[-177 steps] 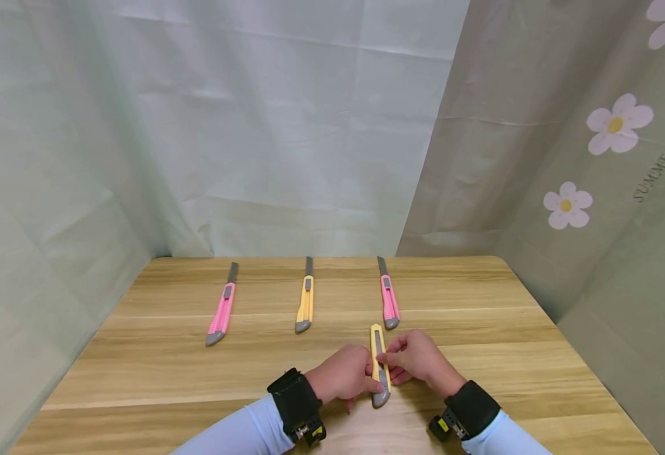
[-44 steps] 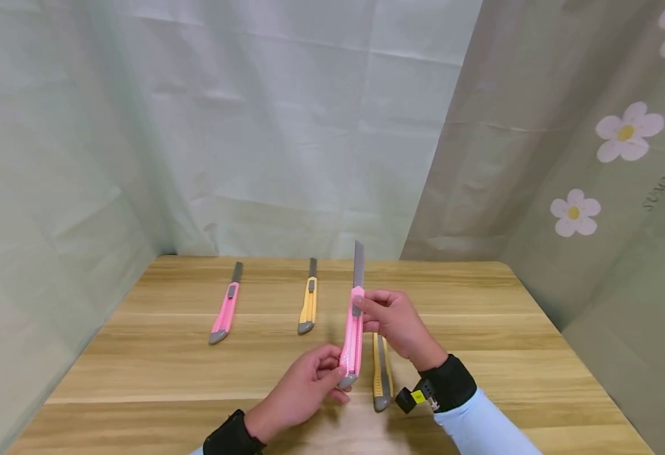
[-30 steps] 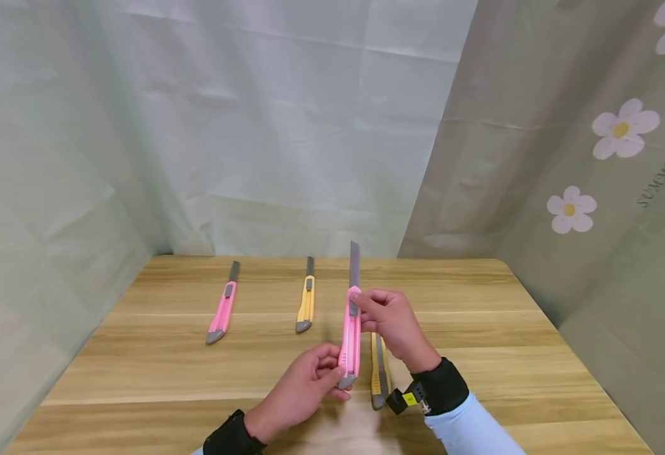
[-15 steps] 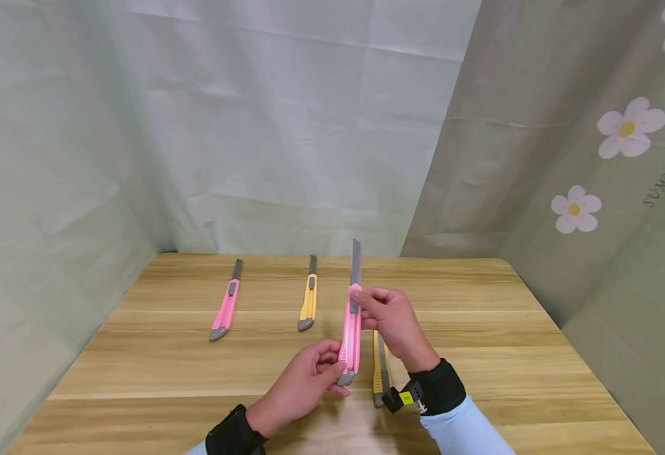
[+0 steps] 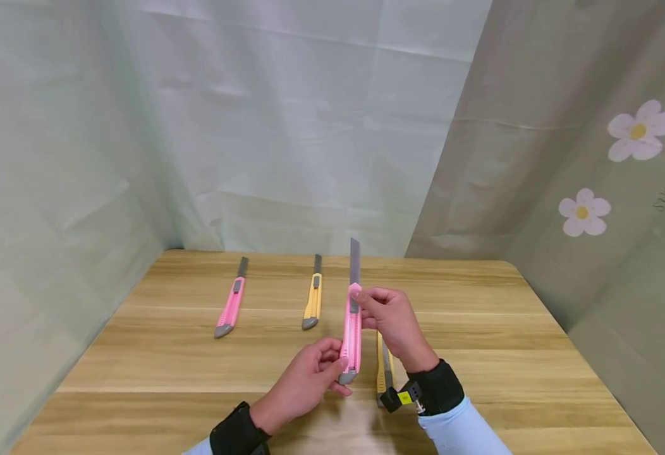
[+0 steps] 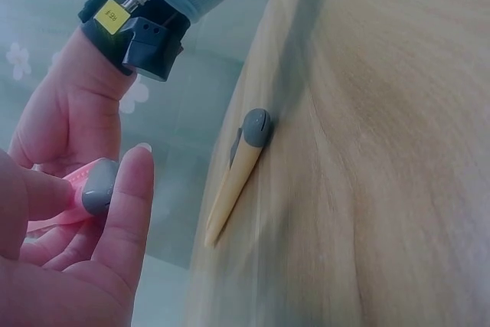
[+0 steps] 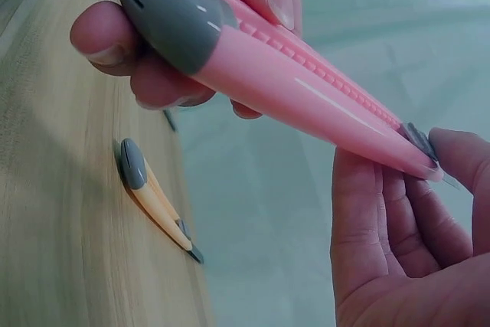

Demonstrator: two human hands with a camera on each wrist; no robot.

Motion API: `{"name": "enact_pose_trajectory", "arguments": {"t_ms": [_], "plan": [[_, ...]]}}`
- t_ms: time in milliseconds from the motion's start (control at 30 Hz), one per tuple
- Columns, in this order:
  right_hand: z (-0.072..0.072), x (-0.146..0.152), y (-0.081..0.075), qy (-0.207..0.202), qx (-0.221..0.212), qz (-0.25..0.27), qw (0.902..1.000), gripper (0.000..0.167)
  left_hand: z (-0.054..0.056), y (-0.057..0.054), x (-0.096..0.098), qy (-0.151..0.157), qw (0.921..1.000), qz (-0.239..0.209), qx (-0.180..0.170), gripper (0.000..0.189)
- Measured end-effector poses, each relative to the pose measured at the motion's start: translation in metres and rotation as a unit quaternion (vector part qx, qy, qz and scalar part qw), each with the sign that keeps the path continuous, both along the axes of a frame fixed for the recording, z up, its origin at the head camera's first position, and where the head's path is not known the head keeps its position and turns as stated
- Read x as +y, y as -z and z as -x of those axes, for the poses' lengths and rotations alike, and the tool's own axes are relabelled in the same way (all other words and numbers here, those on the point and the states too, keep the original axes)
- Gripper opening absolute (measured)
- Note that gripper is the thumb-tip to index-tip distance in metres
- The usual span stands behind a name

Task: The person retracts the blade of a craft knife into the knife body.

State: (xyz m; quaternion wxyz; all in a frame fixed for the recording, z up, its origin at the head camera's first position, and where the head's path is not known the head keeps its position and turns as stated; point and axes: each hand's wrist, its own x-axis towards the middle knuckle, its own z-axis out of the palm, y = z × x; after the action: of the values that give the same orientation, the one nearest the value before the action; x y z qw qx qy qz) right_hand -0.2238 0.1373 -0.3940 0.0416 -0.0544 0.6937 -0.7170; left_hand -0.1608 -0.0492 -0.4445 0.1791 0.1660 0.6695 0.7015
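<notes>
A: What changed?
B: The pink cutter (image 5: 351, 341) is now up between the hands; about six seconds ago both hands were on the yellow cutter (image 5: 381, 366). Left hand (image 5: 304, 382) grips its grey butt (image 5: 347, 378), right hand (image 5: 394, 322) pinches it at the slider (image 5: 354, 307). Hold unchanged this last second, blade (image 5: 355, 262) out.
A: And yellow?
B: On the table (image 5: 196, 379) below the right hand, no blade visible past its tip. I'd read it as work moved to pink.
</notes>
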Motion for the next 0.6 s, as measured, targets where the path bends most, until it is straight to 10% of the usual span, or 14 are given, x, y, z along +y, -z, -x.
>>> {"name": "enact_pose_trajectory", "arguments": {"t_ms": [600], "plan": [[0.0020, 0.0013, 0.0032, 0.015, 0.006, -0.009, 0.9998, 0.036, 0.0017, -0.0008, 0.0005, -0.006, 1.0000, 0.006, 0.001, 0.025]]}}
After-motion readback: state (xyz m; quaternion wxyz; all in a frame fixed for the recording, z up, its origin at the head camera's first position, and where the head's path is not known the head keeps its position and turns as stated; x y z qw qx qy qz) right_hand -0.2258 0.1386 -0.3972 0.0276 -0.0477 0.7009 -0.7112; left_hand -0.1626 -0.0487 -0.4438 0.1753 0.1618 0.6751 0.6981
